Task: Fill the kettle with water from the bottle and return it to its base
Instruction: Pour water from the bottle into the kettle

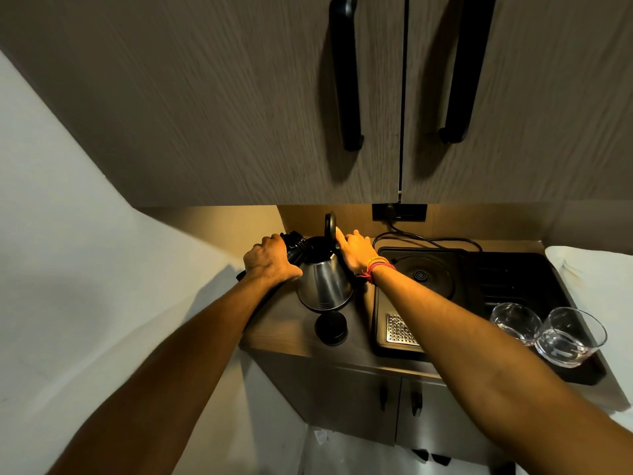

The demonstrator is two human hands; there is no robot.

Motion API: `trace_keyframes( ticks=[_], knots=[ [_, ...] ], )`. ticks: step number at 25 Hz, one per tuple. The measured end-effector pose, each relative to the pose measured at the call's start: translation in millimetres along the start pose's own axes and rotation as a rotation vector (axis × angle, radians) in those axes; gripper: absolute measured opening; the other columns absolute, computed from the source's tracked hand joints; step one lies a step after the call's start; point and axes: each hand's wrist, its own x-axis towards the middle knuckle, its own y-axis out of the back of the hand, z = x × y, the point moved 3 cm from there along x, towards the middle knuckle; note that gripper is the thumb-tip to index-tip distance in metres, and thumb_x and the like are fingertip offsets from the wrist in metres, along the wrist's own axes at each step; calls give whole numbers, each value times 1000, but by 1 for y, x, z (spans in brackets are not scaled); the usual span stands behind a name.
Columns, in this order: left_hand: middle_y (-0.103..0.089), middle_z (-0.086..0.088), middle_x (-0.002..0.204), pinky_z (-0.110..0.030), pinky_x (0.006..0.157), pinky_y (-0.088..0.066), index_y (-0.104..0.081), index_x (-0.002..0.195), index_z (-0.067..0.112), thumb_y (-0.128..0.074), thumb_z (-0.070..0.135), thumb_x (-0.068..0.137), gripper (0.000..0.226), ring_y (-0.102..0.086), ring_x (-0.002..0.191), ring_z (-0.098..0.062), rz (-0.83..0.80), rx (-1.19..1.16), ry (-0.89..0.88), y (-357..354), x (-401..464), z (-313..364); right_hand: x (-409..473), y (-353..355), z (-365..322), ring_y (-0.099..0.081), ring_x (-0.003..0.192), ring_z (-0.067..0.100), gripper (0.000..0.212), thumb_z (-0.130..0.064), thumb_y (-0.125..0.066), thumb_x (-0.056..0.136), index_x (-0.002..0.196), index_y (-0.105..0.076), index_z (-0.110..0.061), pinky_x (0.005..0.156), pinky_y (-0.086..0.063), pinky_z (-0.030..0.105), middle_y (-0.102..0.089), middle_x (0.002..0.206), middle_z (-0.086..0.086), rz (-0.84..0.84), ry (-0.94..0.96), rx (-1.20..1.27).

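Note:
A steel kettle (324, 282) stands on the counter with its black lid (330, 227) flipped upright. My left hand (270, 260) grips a dark bottle (294, 244), tilted so its open mouth rests over the kettle's opening. My right hand (356, 250) is at the kettle's handle side, with a finger against the raised lid. The round black kettle base (423, 274) sits empty on a black tray (507, 269) to the right of the kettle. A black bottle cap (331, 328) lies on the counter just in front of the kettle.
Two empty glasses (515, 322) (570, 337) stand at the tray's front right. A metal drip grate (399, 329) is in the tray's front left. A power cord (428, 238) runs to a wall socket (399, 212). Cupboard doors with black handles (346, 73) hang overhead.

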Motion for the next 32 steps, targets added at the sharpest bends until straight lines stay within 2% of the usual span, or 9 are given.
trace_keyframes(
  ticks=[5, 12, 21, 28, 32],
  knots=[
    [-60, -9, 116, -35, 69, -47, -49, 126, 11, -80, 47, 59, 82, -62, 104, -30, -14, 40, 7, 4, 0, -2, -2, 3, -2, -41, 120, 46, 68, -17, -42, 94, 150, -4, -15, 102, -34, 58, -55, 121, 28, -1, 16, -19],
    [-59, -7, 110, -34, 68, -46, -50, 123, 12, -80, 45, 59, 78, -61, 98, -27, -26, 70, 5, 9, -1, -3, -2, 2, -2, -35, 127, 48, 67, -16, -41, 93, 150, -5, -12, 107, -28, 64, -52, 128, 29, -19, 17, -78],
    [-59, -9, 113, -35, 69, -46, -48, 127, 11, -81, 44, 61, 81, -62, 101, -28, -18, 92, -8, 10, 1, -2, -1, -1, -1, -23, 136, 52, 67, -17, -39, 94, 150, -3, -12, 109, -22, 68, -48, 136, 27, -11, 21, -115],
    [-58, -9, 112, -35, 69, -46, -48, 126, 12, -81, 42, 61, 80, -61, 100, -28, -38, 89, -9, 10, 1, 0, -3, -3, -2, -10, 142, 52, 65, -20, -37, 96, 150, -3, -12, 114, -14, 66, -26, 147, 33, 23, 18, -154],
    [-58, -8, 110, -35, 68, -47, -48, 125, 12, -81, 42, 59, 79, -62, 98, -28, -31, 113, -10, 10, 0, 2, -1, -5, 0, -8, 141, 54, 65, -20, -35, 96, 150, 0, -12, 113, -11, 66, -21, 148, 36, 50, 22, -166]
  ],
)
